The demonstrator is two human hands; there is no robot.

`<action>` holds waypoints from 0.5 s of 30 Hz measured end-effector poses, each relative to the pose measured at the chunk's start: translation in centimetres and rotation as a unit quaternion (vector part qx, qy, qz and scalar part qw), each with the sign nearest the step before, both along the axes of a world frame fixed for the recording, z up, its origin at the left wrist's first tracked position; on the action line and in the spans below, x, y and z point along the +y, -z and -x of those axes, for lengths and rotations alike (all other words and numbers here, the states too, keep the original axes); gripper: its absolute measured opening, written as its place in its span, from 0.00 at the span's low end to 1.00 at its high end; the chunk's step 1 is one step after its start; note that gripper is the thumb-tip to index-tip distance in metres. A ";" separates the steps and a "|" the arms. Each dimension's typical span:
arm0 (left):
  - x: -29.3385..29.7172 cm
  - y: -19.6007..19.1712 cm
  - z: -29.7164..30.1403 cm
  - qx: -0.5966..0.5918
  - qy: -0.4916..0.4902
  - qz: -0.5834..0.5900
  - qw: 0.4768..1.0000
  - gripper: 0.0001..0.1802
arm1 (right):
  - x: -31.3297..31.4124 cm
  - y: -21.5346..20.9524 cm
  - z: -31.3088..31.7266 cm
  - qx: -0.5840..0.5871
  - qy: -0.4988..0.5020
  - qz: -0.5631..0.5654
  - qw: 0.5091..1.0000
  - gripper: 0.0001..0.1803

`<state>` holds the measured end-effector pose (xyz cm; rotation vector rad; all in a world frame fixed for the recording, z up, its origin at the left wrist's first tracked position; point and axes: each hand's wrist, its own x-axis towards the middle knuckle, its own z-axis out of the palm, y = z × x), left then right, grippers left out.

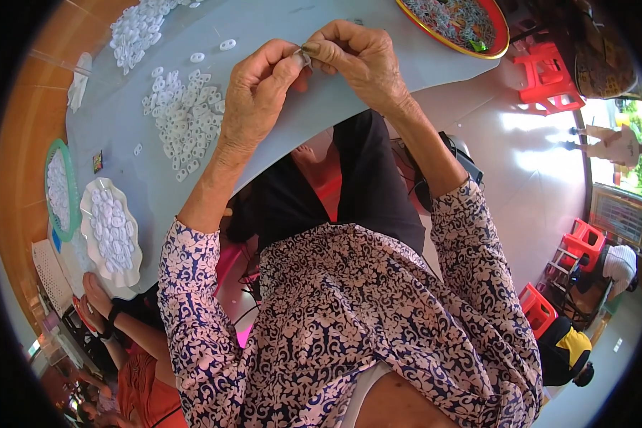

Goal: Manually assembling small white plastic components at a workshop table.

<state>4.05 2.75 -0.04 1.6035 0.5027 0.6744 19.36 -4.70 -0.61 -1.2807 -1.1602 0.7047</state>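
Note:
Above the near edge of the grey table (114, 118), my two hands meet fingertip to fingertip. My left hand (260, 89) is closed, its thumb and forefinger pinching a small whitish plastic piece (304, 60). My right hand (364, 64) is closed in a pinch against the same spot; whatever its fingertips hold is mostly hidden. Left of my left hand spreads a pile of small white oval plastic pieces with holes (185, 125). Two single oval pieces (227, 44) lie just beyond it, and another heap (137, 32) is farther back.
At the far right, a round red tray (503, 32) holds many small grey parts. A scalloped white dish (137, 250) and a green basket (74, 192), both filled with white pieces, stand left. Another person's hand (96, 294) is near the dish. Red stools (549, 75) stand right.

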 end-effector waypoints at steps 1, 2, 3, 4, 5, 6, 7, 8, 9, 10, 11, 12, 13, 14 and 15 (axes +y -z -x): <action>-0.3 -0.1 -0.1 -0.016 -0.014 0.002 1.000 0.11 | 0.0 -0.1 0.1 0.001 0.000 0.001 1.000 0.13; -0.6 -0.1 -0.2 -0.032 -0.027 0.003 0.999 0.11 | 0.0 -0.3 0.3 -0.004 0.007 0.005 1.000 0.13; -0.8 -0.1 -0.2 -0.031 -0.028 0.004 0.999 0.11 | 0.0 -0.3 0.4 -0.009 0.015 0.010 1.000 0.14; -0.8 0.0 -0.3 -0.020 -0.050 -0.077 0.996 0.11 | 0.0 -0.2 0.3 -0.009 0.015 0.010 1.000 0.14; -0.9 0.0 -0.3 -0.009 -0.072 -0.158 0.985 0.11 | 0.1 -0.1 0.2 -0.009 0.010 0.010 1.000 0.15; -0.9 0.0 -0.3 -0.009 -0.072 -0.159 0.985 0.11 | 0.1 0.0 0.1 -0.009 0.005 0.011 1.000 0.15; -0.9 0.0 -0.3 -0.004 -0.070 -0.148 0.987 0.11 | 0.1 0.0 0.1 -0.010 0.005 0.010 1.000 0.15; -0.9 0.0 -0.3 0.002 -0.069 -0.136 0.988 0.11 | 0.1 0.1 0.0 -0.003 0.006 0.021 1.000 0.15; -0.7 0.0 -0.3 0.001 -0.069 -0.138 0.988 0.11 | 0.2 0.1 -0.1 0.003 0.007 0.033 0.999 0.15; -0.5 0.1 -0.3 -0.005 -0.055 -0.085 0.995 0.11 | 0.2 0.0 0.0 0.003 0.006 0.033 0.999 0.15; -0.4 0.1 -0.3 -0.011 -0.041 -0.031 0.999 0.11 | 0.2 0.0 0.1 0.018 0.009 0.012 1.000 0.15; -0.3 0.0 -0.1 -0.011 -0.042 -0.032 0.999 0.11 | 0.3 0.0 0.2 0.033 0.012 -0.008 0.999 0.14; -0.2 -0.2 0.0 -0.009 -0.031 0.001 0.999 0.11 | 0.2 0.0 0.1 0.032 0.013 -0.008 0.999 0.14; -0.2 -0.3 0.1 -0.007 -0.020 0.034 0.999 0.10 | 0.1 0.1 -0.1 0.022 0.003 -0.012 1.000 0.14; -0.2 -0.3 0.1 -0.007 -0.020 0.034 0.999 0.10 | 0.0 0.2 -0.2 0.013 -0.006 -0.015 1.000 0.14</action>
